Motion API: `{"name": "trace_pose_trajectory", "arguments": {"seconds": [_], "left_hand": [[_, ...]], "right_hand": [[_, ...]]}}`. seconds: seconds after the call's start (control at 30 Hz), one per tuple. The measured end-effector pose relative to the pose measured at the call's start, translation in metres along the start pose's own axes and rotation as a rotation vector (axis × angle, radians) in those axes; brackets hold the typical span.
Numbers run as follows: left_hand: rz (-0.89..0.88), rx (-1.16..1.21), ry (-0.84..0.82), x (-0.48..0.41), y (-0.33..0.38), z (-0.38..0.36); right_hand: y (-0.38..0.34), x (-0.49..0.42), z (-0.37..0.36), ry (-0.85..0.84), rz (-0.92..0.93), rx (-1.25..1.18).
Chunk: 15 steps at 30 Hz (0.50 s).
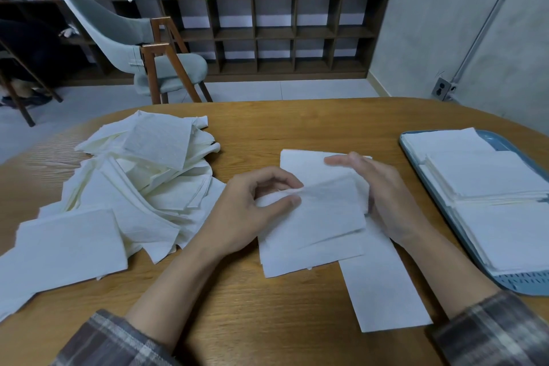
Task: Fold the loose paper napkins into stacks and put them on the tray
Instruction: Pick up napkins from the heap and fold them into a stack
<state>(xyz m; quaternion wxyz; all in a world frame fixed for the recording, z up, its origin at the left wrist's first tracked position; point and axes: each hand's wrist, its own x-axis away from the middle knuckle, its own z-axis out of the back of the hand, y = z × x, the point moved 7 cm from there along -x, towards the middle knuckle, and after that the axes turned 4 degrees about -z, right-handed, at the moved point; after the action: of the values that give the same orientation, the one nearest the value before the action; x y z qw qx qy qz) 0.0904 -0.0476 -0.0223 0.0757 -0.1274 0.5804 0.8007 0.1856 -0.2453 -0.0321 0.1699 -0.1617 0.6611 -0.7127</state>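
Note:
A big heap of loose white paper napkins covers the left of the wooden table. In front of me lies a long unfolded napkin, with a smaller, partly folded napkin on top of it. My left hand pinches the upper left edge of that folded napkin between thumb and fingers. My right hand holds its right edge, fingers mostly straight and blurred; its thumb is hidden. At the right stands a blue tray carrying stacks of folded napkins.
The table's far edge curves behind the napkins. Beyond it are a grey chair with wooden legs, a low dark shelf unit with potted plants on top, and a grey wall at the right.

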Motion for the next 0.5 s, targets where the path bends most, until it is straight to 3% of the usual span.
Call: {"name": "trace_pose_trajectory", "arguments": {"seconds": [0.1,0.3,0.5], "left_hand": [[-0.013,0.034,0.062,0.001,0.005,0.004],[0.009,0.000,0.208,0.000,-0.001,0.012],[0.066,0.024,0.178,0.000,-0.005,0.006]], "right_hand": [[0.003,0.007,-0.013,-0.140,-0.029,-0.033],[-0.007,0.014,-0.020,-0.134,0.000,0.022],[-0.008,0.014,-0.027,-0.177,0.022,0.044]]}}
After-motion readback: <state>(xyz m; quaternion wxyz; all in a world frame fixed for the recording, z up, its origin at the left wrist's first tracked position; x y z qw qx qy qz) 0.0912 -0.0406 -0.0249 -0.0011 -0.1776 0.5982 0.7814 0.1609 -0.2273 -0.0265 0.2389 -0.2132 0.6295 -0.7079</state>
